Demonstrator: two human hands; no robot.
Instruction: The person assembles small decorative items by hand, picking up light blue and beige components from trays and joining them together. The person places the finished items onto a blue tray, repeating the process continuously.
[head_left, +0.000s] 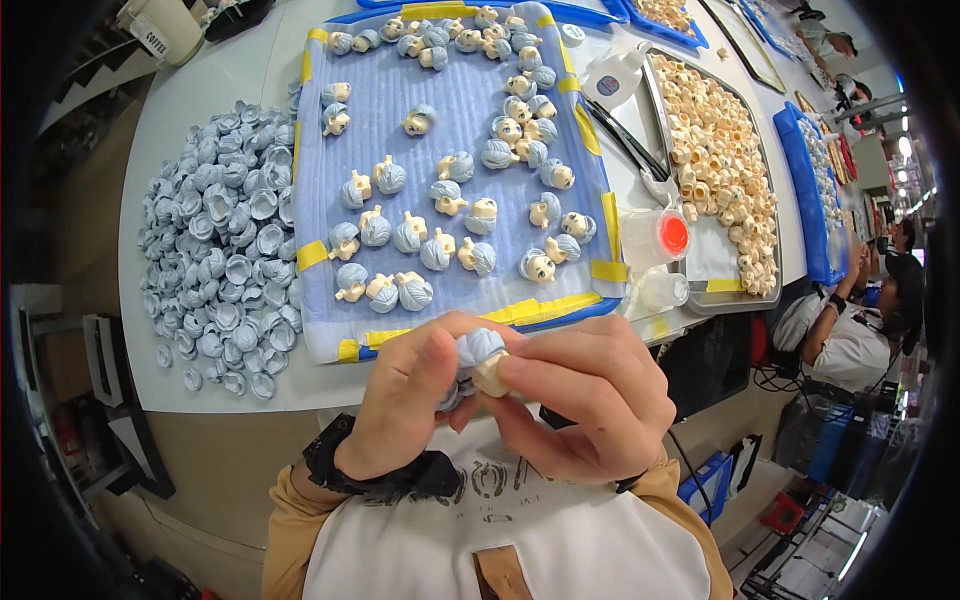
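Note:
In front of my chest, both hands close on a small doll head (483,350) with light blue hair and a pale face part. My left hand (400,400) grips it at the hair side, thumb raised. Another blue-grey piece (455,396) shows under its fingers, partly hidden. My right hand (590,400) pinches the pale part between thumb and fingertips. Just beyond them lies a cloth-lined tray (385,270) edged with yellow tape, bearing several blue-haired doll heads (437,250). On its left is a heap of blue-grey hair shells (220,240).
On the right, a metal tray (715,297) holds many pale head parts (715,150). Between the trays stand a white bottle (612,80), black tweezers (628,138), a red-centred jar (655,238) and a small clear cup (662,290). A person (850,330) sits at the far right.

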